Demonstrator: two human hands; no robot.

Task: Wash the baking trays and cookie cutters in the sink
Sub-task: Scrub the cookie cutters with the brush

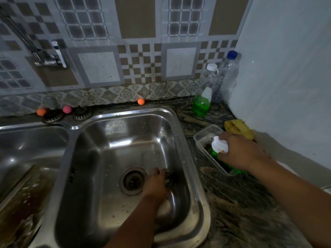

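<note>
Your left hand (155, 183) reaches down into the right sink basin (100, 140), fingers curled around a small metal object beside the drain (133, 180); it is too dark to tell whether it is a cookie cutter. A baking tray (23, 199) leans in the left basin, streaked brown. Your right hand (240, 151) is closed over the white handle of a green-bristled brush (219, 147) resting in a clear container (206, 136) on the counter. A yellow sponge (238, 128) lies just behind it, and a bottle of green liquid (203, 99) stands near the wall.

Two sink basins (111, 133) (26, 140), three bottles (203, 92) (228, 76) (211, 77) (one holding green liquid), three small balls (141, 101) (67, 109) (41, 111).
</note>
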